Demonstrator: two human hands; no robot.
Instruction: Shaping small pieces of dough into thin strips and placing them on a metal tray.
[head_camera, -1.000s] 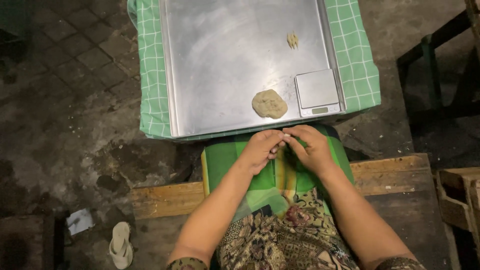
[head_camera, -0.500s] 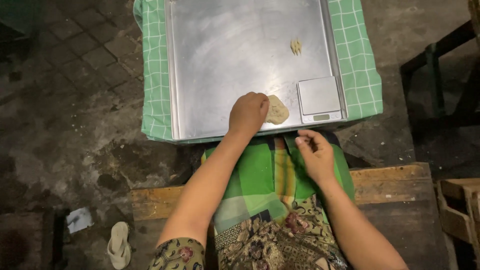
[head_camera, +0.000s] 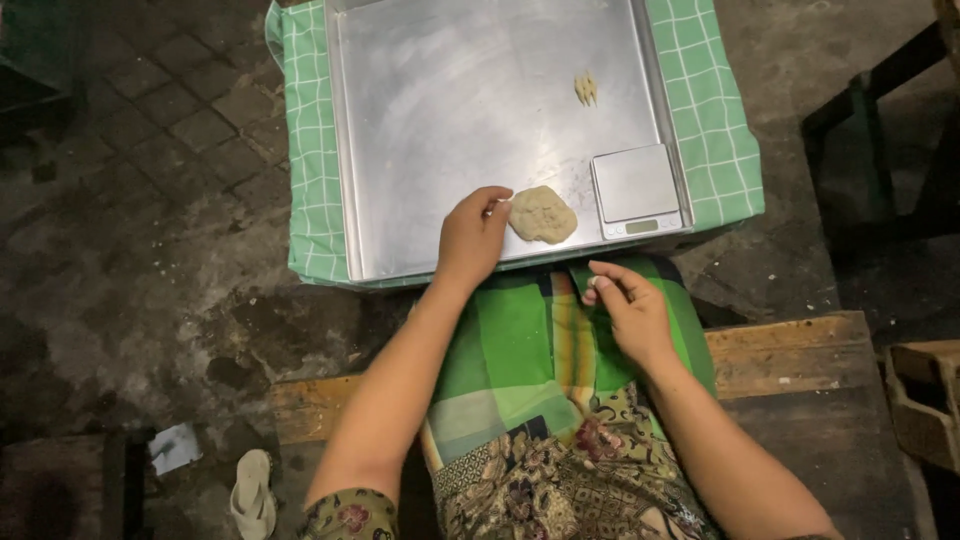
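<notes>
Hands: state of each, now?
Left hand: fingers curled at the dough edge on the tray; grip unclear.
Right hand: fingertips pinched, contents unclear.

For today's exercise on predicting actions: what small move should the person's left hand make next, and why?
Probably pinch a bit off the flattened beige dough lump. The left hand rests on the shiny metal tray with fingertips at the lump's edge, while the right hand waits over the green cloth on the lap, fingers pinched together.

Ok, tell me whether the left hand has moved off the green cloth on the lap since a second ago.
Yes. The left hand went forward from the lap onto the shiny metal tray, beside the flattened beige dough lump.
</notes>
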